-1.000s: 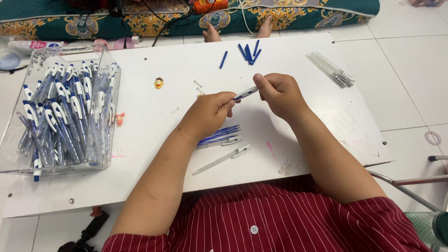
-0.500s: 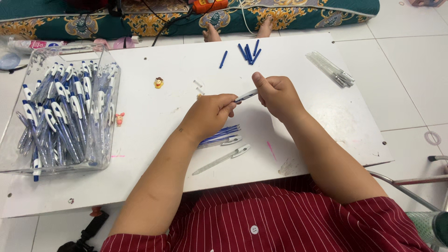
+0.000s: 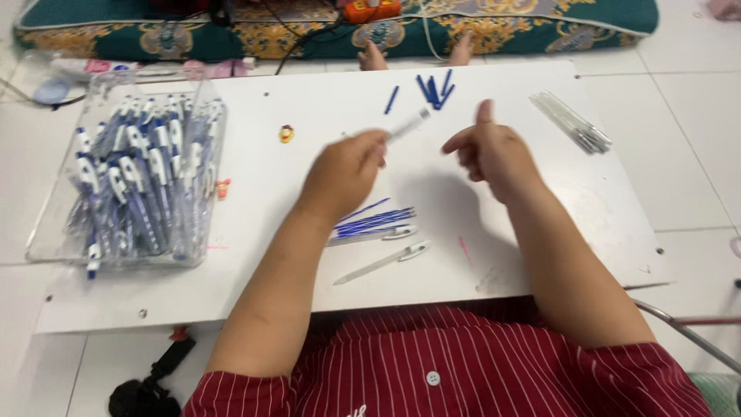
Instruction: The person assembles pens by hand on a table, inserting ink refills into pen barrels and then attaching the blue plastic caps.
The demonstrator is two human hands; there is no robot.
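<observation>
Hands: left hand gripping pen.

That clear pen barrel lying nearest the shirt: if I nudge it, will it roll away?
Probably not far: the clear pen barrel has a side clip that should stop it rolling. It looks thin, hollow plastic, so likely light and stiff. On the smooth white board it may skid.

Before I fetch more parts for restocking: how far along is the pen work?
Done: a clear box on the left is packed with blue-and-white pens. In hand: the left hand holds one pen; the right hand is open beside it. Left: blue refills, clear barrels, blue caps and clear tubes lie loose on the white board.
</observation>
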